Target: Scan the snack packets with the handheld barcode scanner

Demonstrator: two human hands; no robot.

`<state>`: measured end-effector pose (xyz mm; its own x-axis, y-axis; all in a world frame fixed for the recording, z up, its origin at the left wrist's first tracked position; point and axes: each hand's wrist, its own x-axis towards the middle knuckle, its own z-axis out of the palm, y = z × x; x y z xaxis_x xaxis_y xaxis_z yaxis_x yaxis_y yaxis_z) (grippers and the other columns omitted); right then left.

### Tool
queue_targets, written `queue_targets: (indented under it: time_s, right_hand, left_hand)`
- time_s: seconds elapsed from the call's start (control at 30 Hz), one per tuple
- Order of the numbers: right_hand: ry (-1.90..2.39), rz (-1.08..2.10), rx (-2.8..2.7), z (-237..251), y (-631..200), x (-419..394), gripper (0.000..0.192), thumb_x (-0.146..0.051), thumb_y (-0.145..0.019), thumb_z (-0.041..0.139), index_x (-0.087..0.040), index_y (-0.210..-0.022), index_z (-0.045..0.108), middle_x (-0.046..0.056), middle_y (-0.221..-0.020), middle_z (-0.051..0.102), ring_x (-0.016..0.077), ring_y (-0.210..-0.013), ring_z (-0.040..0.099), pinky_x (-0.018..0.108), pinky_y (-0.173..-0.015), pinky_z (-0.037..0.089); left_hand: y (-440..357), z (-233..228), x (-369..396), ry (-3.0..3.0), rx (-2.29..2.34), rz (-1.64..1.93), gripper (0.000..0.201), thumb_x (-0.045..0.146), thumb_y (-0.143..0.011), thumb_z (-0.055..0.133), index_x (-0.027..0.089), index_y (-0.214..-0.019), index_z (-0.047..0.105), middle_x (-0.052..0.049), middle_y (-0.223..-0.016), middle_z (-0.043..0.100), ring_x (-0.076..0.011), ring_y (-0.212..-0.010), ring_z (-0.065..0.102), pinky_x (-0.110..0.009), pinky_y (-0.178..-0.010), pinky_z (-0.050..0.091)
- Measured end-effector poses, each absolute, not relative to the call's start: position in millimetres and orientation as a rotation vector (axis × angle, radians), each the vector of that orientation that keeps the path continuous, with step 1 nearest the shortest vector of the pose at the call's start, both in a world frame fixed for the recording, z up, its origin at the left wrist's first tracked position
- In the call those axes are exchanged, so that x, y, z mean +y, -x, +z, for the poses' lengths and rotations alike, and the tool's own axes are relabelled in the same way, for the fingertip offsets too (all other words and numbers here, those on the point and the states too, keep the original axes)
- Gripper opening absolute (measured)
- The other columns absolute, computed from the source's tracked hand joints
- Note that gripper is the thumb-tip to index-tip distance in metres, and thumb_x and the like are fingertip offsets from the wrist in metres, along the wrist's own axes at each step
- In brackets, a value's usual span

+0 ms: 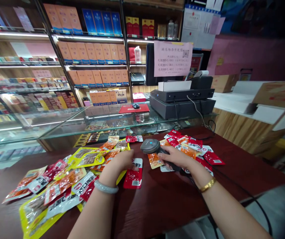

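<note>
**Fingers on the scanner and a red packet**

Fingers of the right hand (176, 158) are wrapping closed around the handle of the dark grey handheld barcode scanner (150, 146), its head pointing left. The left hand (120, 163) is lying loosely curled, fingertips pressing the flat red foil snack packet (133, 176) lying on the dark red wooden counter (172, 202) between the wrists. That packet is looking light, thin and slippery (best pinched at an edge seam). Piles of orange, yellow and red snack packets (65, 181) are overlapping, hiding many labels; the scanner's cable is running off frame.
</note>
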<state>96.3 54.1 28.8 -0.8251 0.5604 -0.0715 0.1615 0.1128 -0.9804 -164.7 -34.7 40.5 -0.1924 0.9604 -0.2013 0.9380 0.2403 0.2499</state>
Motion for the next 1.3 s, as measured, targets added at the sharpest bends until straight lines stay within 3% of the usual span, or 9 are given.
queue_targets:
  time_s: [0.13, 0.27, 0.6, 0.7, 0.8, 0.93, 1.07, 1.13, 1.3]
  right_hand:
    - [0.687, 1.742, -2.073, 27, -96, 55, 0.056, -0.073, -0.080, 0.073, -0.023, -0.089, 0.052, -0.007, -0.062, 0.058, 0.0085, -0.044, 0.051, 0.020, -0.041, 0.041]
    - [0.675, 1.730, -2.085, 26, -96, 56, 0.057, -0.075, -0.080, 0.072, -0.023, -0.089, 0.052, -0.007, -0.062, 0.058, 0.0086, -0.044, 0.050, 0.021, -0.042, 0.043]
    - [0.628, 1.738, -2.049, 26, -97, 54, 0.057, -0.074, -0.081, 0.072, -0.022, -0.089, 0.052, -0.007, -0.064, 0.056, 0.0075, -0.044, 0.050, 0.020, -0.042, 0.042]
    - [0.630, 1.732, -2.033, 27, -98, 56, 0.057, -0.075, -0.080, 0.071, -0.022, -0.087, 0.051, -0.008, -0.062, 0.055, 0.0079, -0.044, 0.050, 0.020, -0.040, 0.042]
    - [0.641, 1.737, -2.005, 30, -99, 56, 0.059, -0.078, -0.079, 0.071, -0.023, -0.084, 0.050, -0.008, -0.058, 0.054, 0.0082, -0.043, 0.049, 0.020, -0.039, 0.042]
    - [0.590, 1.760, -1.918, 35, -101, 55, 0.058, -0.076, -0.080, 0.072, -0.022, -0.089, 0.052, -0.007, -0.065, 0.058, 0.0076, -0.044, 0.051, 0.020, -0.040, 0.041]
    - [0.592, 1.743, -1.899, 35, -100, 56, 0.059, -0.075, -0.078, 0.073, -0.021, -0.086, 0.052, -0.007, -0.066, 0.058, 0.0069, -0.044, 0.051, 0.019, -0.039, 0.041]
    - [0.587, 1.751, -1.909, 33, -98, 58, 0.060, -0.077, -0.077, 0.073, -0.021, -0.083, 0.052, -0.006, -0.064, 0.058, 0.0072, -0.044, 0.051, 0.020, -0.039, 0.041]
    - [0.601, 1.767, -1.928, 25, -93, 62, 0.061, -0.079, -0.077, 0.071, -0.022, -0.082, 0.051, -0.007, -0.060, 0.057, 0.0076, -0.041, 0.049, 0.020, -0.036, 0.040]
  left_hand:
    - [183, 42, -34, -1.580, 2.354, 0.570, 0.035, 0.035, -0.070, 0.082, 0.024, -0.095, 0.059, -0.007, -0.098, 0.076, -0.0283, -0.093, 0.071, -0.031, -0.072, 0.047]
    - [192, 46, -30, -1.314, 2.583, 0.947, 0.035, 0.045, -0.080, 0.074, 0.024, -0.100, 0.055, -0.004, -0.090, 0.072, -0.0254, -0.083, 0.069, -0.030, -0.068, 0.043]
    - [190, 45, -27, -1.274, 2.496, 1.224, 0.026, 0.034, -0.080, 0.073, 0.025, -0.091, 0.050, 0.003, -0.074, 0.062, -0.0192, -0.067, 0.063, -0.028, -0.062, 0.040]
    - [185, 41, -21, -1.216, 2.470, 1.297, 0.034, 0.036, -0.076, 0.079, 0.024, -0.092, 0.052, 0.001, -0.077, 0.066, -0.0205, -0.069, 0.066, -0.030, -0.063, 0.046]
    - [163, 31, -9, -1.092, 2.143, 1.405, 0.035, 0.033, -0.078, 0.079, 0.021, -0.103, 0.056, -0.004, -0.085, 0.073, -0.0218, -0.072, 0.072, -0.033, -0.067, 0.055]
    - [134, 14, 1, -1.422, 1.748, 1.269, 0.045, 0.023, -0.084, 0.073, 0.018, -0.127, 0.060, -0.014, -0.117, 0.077, -0.0268, -0.112, 0.073, -0.041, -0.096, 0.058]
    - [138, 6, 1, -1.873, 2.264, 0.820, 0.064, 0.029, -0.088, 0.072, 0.012, -0.147, 0.052, -0.023, -0.158, 0.050, -0.0350, -0.154, 0.037, -0.052, -0.126, 0.030]
    - [145, 3, 4, -1.876, 2.492, 0.570, 0.071, 0.038, -0.093, 0.066, 0.006, -0.153, 0.045, -0.027, -0.163, 0.039, -0.0378, -0.157, 0.027, -0.056, -0.128, 0.023]
    - [147, 2, 34, -1.795, 2.550, 0.275, 0.072, 0.041, -0.095, 0.059, 0.007, -0.156, 0.042, -0.028, -0.162, 0.040, -0.0397, -0.153, 0.037, -0.058, -0.123, 0.031]
